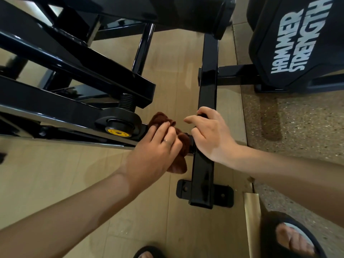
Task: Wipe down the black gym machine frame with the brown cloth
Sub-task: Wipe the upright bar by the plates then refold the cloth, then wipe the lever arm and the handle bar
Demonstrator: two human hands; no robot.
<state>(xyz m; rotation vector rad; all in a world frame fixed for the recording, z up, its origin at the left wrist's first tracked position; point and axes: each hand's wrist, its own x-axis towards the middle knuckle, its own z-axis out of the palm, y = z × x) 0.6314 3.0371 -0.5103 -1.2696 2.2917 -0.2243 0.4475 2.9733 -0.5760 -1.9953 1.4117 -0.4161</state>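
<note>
Tight room at the frame joint, open floor beside it

The upright post (207, 94) and the slanted beams (74, 75) close in on a narrow wedge of bare floor (173, 75); in its near end sit the cloth (178, 146) with the left hand (158, 146) on it and the right hand (210, 135) holding the post. The knob (119, 123) with its threaded stem blocks the way in from the left along the lower beam. The foot plate (204, 191) bars the floor at the post's base. Right of the post, a cross bar (236, 73) and the padded block (297, 43) stand in the way. The floor toward the lower left lies open for an arm.
</note>
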